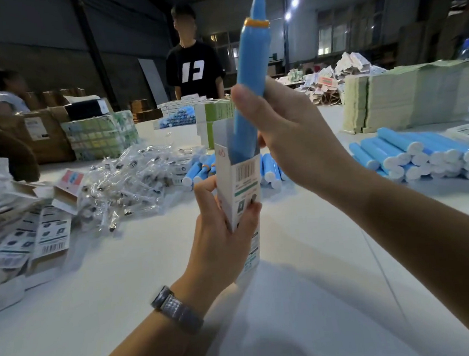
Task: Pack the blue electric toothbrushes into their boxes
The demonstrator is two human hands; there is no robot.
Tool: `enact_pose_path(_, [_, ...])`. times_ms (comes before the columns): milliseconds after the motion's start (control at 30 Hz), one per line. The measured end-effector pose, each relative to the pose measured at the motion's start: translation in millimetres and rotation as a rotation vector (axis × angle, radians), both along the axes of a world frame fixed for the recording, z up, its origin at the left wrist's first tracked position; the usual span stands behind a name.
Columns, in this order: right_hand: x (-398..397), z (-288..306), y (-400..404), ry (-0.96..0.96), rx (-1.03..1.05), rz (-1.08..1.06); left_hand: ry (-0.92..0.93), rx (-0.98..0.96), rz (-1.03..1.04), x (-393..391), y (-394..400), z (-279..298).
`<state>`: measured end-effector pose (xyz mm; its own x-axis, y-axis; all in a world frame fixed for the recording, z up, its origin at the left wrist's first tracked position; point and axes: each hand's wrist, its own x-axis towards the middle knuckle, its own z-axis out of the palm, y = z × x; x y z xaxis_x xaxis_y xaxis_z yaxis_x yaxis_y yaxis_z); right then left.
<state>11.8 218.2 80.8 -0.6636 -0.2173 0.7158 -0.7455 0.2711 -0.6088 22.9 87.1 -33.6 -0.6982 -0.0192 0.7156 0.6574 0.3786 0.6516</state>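
Note:
My right hand [289, 142] grips a blue electric toothbrush [251, 64] with an orange ring near its tip, held upright. Its lower end is inside the open top of a narrow white box [242, 185] printed with a barcode. My left hand [221, 235] holds that box upright from below, thumb on its left side and fingers on its front. More blue toothbrushes lie in a stack [419, 154] on the right of the white table [122, 271] and in a smaller heap [199, 169] behind the box.
Flat and folded white boxes [22, 245] pile up at the left. A heap of clear bagged brush heads [127, 180] lies centre left. Green-white cartons [101, 135], brown cartons and tall paper stacks [406, 99] stand behind. Two people are across the table.

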Motion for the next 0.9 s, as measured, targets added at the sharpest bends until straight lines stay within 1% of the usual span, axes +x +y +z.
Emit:
enact_pose_path(33, [1, -1, -1, 0.010, -0.014, 0.010, 0.007, -0.006, 0.001, 1, 0, -1])
enact_pose_path(133, [-2, -3, -2, 0.082, 0.017, -0.063, 0.029, -0.015, 0.007, 1, -1, -1])
enact_pose_path(200, [-6, -4, 1, 0.066, 0.033, -0.093, 0.025, -0.014, 0.010, -1, -1, 0])
enact_pose_path(333, [-8, -10, 0, 0.020, 0.066, -0.012, 0.026, 0.009, 0.023, -2, -3, -2])
enact_pose_path(400, [-8, -14, -2, 0.055, 0.069, -0.004, 0.030, 0.007, 0.029, -2, -3, -2])
enact_pose_path(533, [-9, -23, -6, 0.151, 0.078, -0.077, 0.020, 0.000, 0.049, -2, -4, -2])
enact_pose_path(700, [-12, -26, -6, 0.143, 0.092, -0.067, 0.014, -0.013, 0.045, -3, -6, -1])
enact_pose_path(800, [-14, -27, -9, 0.140, 0.054, -0.066, -0.004, 0.025, 0.030, -4, -8, 1])
enact_pose_path(900, [-15, -34, -13, 0.104, 0.021, -0.014, -0.018, 0.080, 0.016, -6, -18, 4])
